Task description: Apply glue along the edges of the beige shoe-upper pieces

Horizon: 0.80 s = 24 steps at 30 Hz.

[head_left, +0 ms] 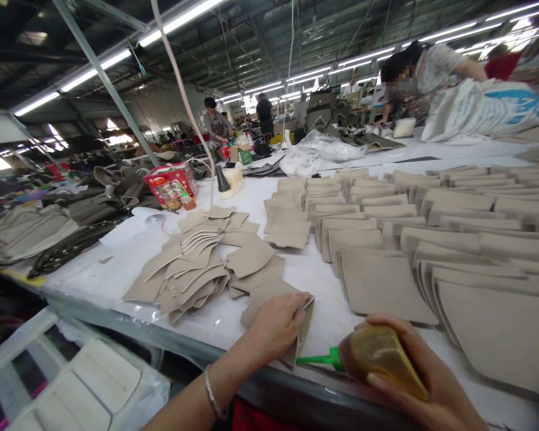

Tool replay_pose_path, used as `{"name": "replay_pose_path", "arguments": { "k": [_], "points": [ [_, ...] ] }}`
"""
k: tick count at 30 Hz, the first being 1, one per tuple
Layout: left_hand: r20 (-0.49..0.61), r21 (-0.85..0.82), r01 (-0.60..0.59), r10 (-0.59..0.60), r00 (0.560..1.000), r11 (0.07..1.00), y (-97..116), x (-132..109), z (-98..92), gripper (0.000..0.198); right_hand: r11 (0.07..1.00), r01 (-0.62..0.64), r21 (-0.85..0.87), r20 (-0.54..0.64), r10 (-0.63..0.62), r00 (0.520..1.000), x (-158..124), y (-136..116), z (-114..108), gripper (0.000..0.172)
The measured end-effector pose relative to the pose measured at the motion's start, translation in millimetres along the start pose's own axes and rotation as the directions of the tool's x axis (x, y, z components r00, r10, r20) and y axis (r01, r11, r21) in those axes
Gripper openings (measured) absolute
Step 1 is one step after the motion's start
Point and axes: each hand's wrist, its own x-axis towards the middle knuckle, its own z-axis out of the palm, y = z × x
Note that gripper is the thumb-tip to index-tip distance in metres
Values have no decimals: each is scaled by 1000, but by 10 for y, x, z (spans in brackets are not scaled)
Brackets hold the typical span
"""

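My left hand (278,326), with a silver bangle at the wrist, is closed on the edge of a beige piece (267,293) near the table's front edge. Part of that piece is folded up by the fingers. My right hand (413,371) is wrapped round a glue bottle (379,359) of amber liquid, lying sideways. Its green nozzle points left, with the tip at the lower edge of the piece. Left of my left hand lies a loose pile of beige pieces (197,269).
Rows of overlapping beige pieces (381,281) cover the table's right side. A red box (173,185) and a white container (230,182) stand behind the pile. A person (426,75) leans over at the back right, beside a white sack (480,111).
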Motion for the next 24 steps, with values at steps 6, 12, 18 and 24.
{"name": "replay_pose_path", "arguments": {
  "k": [6,12,18,24],
  "points": [
    [-5,-5,-6,6,1000,1000,7,-5,-7,44,999,36,-15,1,-36,999,-26,41,22,45],
    [-23,-13,11,-11,1000,1000,-3,-2,12,45,990,32,-137,-57,-40,998,51,30,-25,46],
    [-20,-34,8,-9,1000,999,-9,11,27,44,987,128,-99,42,-124,991,75,189,-57,46],
    [-12,-20,8,-8,1000,1000,-11,28,10,44,935,207,-287,-11,-219,976,374,309,-213,49]
  ]
}}
